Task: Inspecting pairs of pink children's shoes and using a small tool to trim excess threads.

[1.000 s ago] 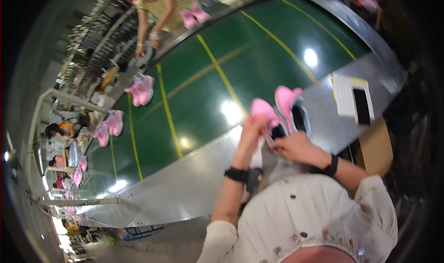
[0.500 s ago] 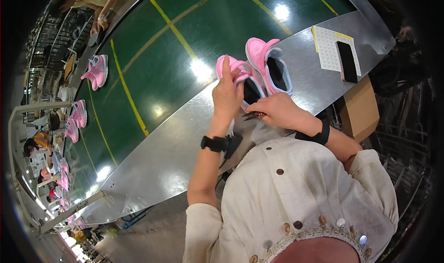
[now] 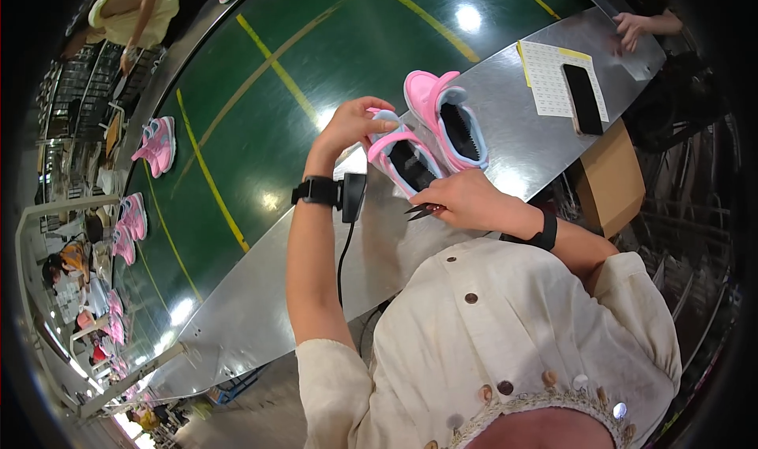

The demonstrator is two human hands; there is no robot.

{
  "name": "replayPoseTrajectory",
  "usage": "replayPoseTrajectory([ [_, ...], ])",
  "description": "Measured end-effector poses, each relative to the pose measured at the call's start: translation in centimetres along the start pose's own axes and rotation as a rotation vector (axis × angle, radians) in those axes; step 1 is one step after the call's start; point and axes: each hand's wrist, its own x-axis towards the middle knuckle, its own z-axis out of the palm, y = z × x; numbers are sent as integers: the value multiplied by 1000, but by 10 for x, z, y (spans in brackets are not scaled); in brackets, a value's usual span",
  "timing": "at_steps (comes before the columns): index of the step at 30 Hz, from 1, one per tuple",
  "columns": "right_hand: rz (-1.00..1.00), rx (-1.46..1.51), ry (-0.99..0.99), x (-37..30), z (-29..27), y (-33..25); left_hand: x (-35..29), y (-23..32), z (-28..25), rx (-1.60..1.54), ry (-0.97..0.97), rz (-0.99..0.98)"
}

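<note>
A pink shoe [image 3: 384, 150] with pale blue lining and a dark insole sits at the metal edge beside the green belt. My left hand [image 3: 341, 135] pinches its front, thumb and fingers closed at the tongue, and covers the toe. At the heel of that shoe is my right hand [image 3: 474, 202], with small dark thread snips [image 3: 422, 210] held in its closed fingers, the pointed blades sticking out to the left. The matching pink shoe [image 3: 426, 93] stands just right of it, its strap lifted and its opening facing me.
A phone [image 3: 583, 100] lies on a printed sheet [image 3: 545, 78] to the right, above a cardboard box [image 3: 612, 179]. Another person's hand [image 3: 632, 30] reaches over the far right metal edge. More pink shoes [image 3: 158, 145] line the belt [image 3: 237, 141] at left, where a co-worker [image 3: 138, 15] stands.
My left hand has shifted left, from over the shoe's strap to its tongue and toe, and the shoe's opening now shows more. The right hand keeps the snips. A person's hand has appeared at far right.
</note>
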Motion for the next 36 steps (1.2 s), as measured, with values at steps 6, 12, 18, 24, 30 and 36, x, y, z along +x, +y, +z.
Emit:
replayPoseTrajectory([
  [6,142,206,195,-27,-47,-2,-28,5,16,-115,74,127],
  [12,334,-205,384,-32,-84,34,-15,46,30,-124,143,242],
  [18,338,-248,379,-12,-78,55,20,68,66,355,243,267],
  [24,387,-81,507,-15,-55,63,37,56,60,110,242,132],
  [30,355,-57,571,-4,-40,69,42,59,56,-93,175,36],
  [36,350,-34,618,3,-36,70,45,62,53,-78,127,-11],
])
